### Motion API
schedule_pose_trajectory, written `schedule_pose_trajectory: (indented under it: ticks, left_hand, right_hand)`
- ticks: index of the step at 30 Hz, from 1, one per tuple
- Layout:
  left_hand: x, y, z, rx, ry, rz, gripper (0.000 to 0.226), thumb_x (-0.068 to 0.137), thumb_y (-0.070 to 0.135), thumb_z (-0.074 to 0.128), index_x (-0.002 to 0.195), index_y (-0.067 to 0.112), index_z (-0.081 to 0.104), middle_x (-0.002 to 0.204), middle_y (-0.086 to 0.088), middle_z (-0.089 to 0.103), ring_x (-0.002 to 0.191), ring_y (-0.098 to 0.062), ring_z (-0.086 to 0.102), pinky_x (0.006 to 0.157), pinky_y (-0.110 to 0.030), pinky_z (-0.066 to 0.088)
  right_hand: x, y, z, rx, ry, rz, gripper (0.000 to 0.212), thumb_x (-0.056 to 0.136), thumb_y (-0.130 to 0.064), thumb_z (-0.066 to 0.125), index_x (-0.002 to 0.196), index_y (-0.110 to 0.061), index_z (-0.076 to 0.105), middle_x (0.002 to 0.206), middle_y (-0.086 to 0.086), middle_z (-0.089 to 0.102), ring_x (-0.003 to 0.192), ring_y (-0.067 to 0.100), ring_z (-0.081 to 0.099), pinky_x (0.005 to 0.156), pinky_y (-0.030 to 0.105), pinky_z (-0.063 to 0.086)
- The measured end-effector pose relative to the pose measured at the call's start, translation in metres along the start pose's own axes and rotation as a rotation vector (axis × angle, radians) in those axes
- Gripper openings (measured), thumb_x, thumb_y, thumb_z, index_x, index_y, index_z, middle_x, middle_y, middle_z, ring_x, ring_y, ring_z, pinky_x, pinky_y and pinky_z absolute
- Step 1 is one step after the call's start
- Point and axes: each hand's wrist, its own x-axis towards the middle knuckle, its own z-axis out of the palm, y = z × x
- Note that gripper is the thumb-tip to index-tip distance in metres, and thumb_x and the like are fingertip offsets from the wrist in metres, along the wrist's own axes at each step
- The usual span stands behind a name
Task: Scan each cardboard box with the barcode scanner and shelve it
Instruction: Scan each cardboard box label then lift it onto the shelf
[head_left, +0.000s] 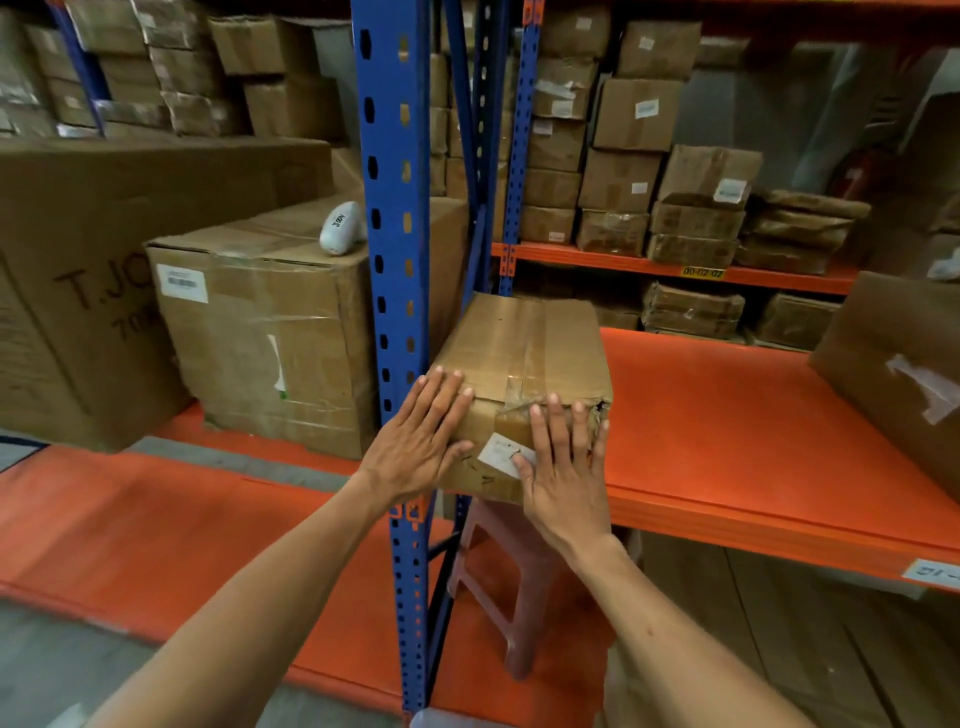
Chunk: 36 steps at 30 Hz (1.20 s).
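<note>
The box sits on the orange shelf, tight against the blue post, with its near end overhanging the shelf's front edge. Both hands lie flat on that near face with the fingers straight, pressing and gripping nothing: the left hand on the corner nearest the post, the right hand on the far side from the post, over a white label.

The box looks like plain corrugated card, taped along the top seam. The near corner away from the post is crushed and torn, so the wall there is probably soft and would buckle under a hard push. The tape looks glossy and may be slippery; the bare card should give better friction. Its size suggests a moderate weight that two palms can slide, though that is a guess.

Best hold, I judge: palms spread on the sound card, away from the torn corner, pushing level so the box runs along the post into the shelf.

The scanner lies on a bigger carton on the other side of the post, with no hand on it
</note>
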Motion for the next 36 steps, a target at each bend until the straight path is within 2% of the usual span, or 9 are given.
schedule_pose_trajectory:
  ticks: [10, 14, 19, 22, 26, 28, 30, 32, 36]
  left_hand:
    - [0.013, -0.022, 0.024, 0.015, -0.075, 0.009, 0.072, 0.106, 0.053, 0.022, 0.159, 0.005, 0.009, 0.165, -0.021, 0.014, 0.153, -0.038, 0.013, 0.123, -0.052, 0.019]
    - [0.018, -0.021, 0.034, 0.027, -0.087, -0.070, 0.072, 0.106, 0.052, 0.017, 0.160, 0.005, 0.004, 0.167, -0.017, 0.010, 0.155, -0.033, 0.008, 0.126, -0.046, 0.007]
    - [0.019, -0.022, 0.043, 0.030, -0.081, -0.084, 0.070, 0.105, 0.051, 0.005, 0.159, 0.008, -0.011, 0.168, -0.014, 0.002, 0.155, -0.031, 0.003, 0.126, -0.043, -0.006]
    - [0.020, -0.020, 0.044, 0.009, -0.091, -0.114, 0.070, 0.105, 0.051, 0.006, 0.159, 0.008, -0.008, 0.168, -0.015, 0.004, 0.155, -0.031, 0.004, 0.125, -0.043, -0.009]
    - [0.017, -0.013, 0.029, -0.067, -0.163, -0.131, 0.072, 0.105, 0.050, 0.015, 0.160, 0.004, 0.002, 0.167, -0.019, 0.001, 0.155, -0.033, 0.002, 0.126, -0.047, 0.003]
    - [0.008, -0.001, 0.017, -0.146, -0.196, -0.187, 0.073, 0.105, 0.049, 0.022, 0.159, 0.001, 0.007, 0.167, -0.022, 0.000, 0.155, -0.034, 0.001, 0.126, -0.050, 0.009]
    - [-0.008, 0.018, 0.005, -0.235, -0.245, -0.228, 0.075, 0.104, 0.049, 0.028, 0.158, -0.001, 0.013, 0.165, -0.025, 0.006, 0.155, -0.035, 0.004, 0.126, -0.049, 0.011]
    - [-0.029, 0.040, -0.007, -0.342, -0.299, -0.242, 0.076, 0.100, 0.051, 0.035, 0.154, -0.002, 0.028, 0.161, -0.025, 0.025, 0.151, -0.037, 0.022, 0.124, -0.048, 0.020]
    - [-0.075, 0.095, -0.026, -0.514, -0.347, -0.304, 0.072, 0.087, 0.053, 0.047, 0.131, -0.003, 0.056, 0.128, -0.019, 0.060, 0.118, -0.038, 0.059, 0.099, -0.045, 0.050]
  right_hand:
    - [0.020, 0.001, 0.018, -0.063, -0.089, 0.010, 0.072, 0.105, -0.043, 0.037, 0.165, -0.012, 0.014, 0.172, 0.011, 0.009, 0.160, 0.032, -0.016, 0.127, 0.064, 0.000]
    - [0.032, 0.000, 0.025, -0.099, -0.125, 0.050, 0.072, 0.104, -0.042, 0.036, 0.165, -0.011, 0.012, 0.173, 0.011, 0.007, 0.160, 0.033, -0.017, 0.125, 0.065, 0.004]
    - [0.036, 0.002, 0.028, -0.134, -0.179, 0.046, 0.075, 0.105, -0.044, 0.034, 0.165, -0.014, 0.001, 0.173, 0.012, 0.005, 0.159, 0.032, -0.019, 0.127, 0.061, -0.006]
    - [0.037, -0.001, 0.025, -0.147, -0.239, 0.081, 0.076, 0.105, -0.045, 0.033, 0.166, -0.014, 0.000, 0.175, 0.012, 0.003, 0.160, 0.032, -0.019, 0.126, 0.060, -0.006]
    - [0.036, -0.010, -0.001, -0.038, -0.415, 0.130, 0.075, 0.111, -0.045, 0.029, 0.165, -0.018, -0.015, 0.173, 0.007, -0.023, 0.156, 0.029, -0.030, 0.127, 0.055, -0.014]
    - [0.029, -0.017, -0.019, 0.049, -0.465, 0.154, 0.073, 0.111, -0.045, 0.028, 0.166, -0.016, -0.011, 0.171, 0.007, -0.026, 0.157, 0.027, -0.029, 0.128, 0.052, -0.014]
    - [0.008, -0.024, -0.037, 0.145, -0.459, 0.181, 0.074, 0.109, -0.046, 0.032, 0.168, -0.011, 0.003, 0.174, 0.008, -0.016, 0.160, 0.025, -0.020, 0.129, 0.049, -0.011]
    - [-0.020, -0.028, -0.054, 0.222, -0.479, 0.231, 0.075, 0.108, -0.047, 0.039, 0.166, -0.008, 0.013, 0.175, 0.010, -0.003, 0.162, 0.025, -0.009, 0.131, 0.044, -0.005]
    - [-0.078, -0.024, -0.087, 0.272, -0.554, 0.301, 0.081, 0.100, -0.052, 0.051, 0.161, -0.003, 0.029, 0.169, 0.017, 0.026, 0.158, 0.032, 0.021, 0.130, 0.039, 0.010]
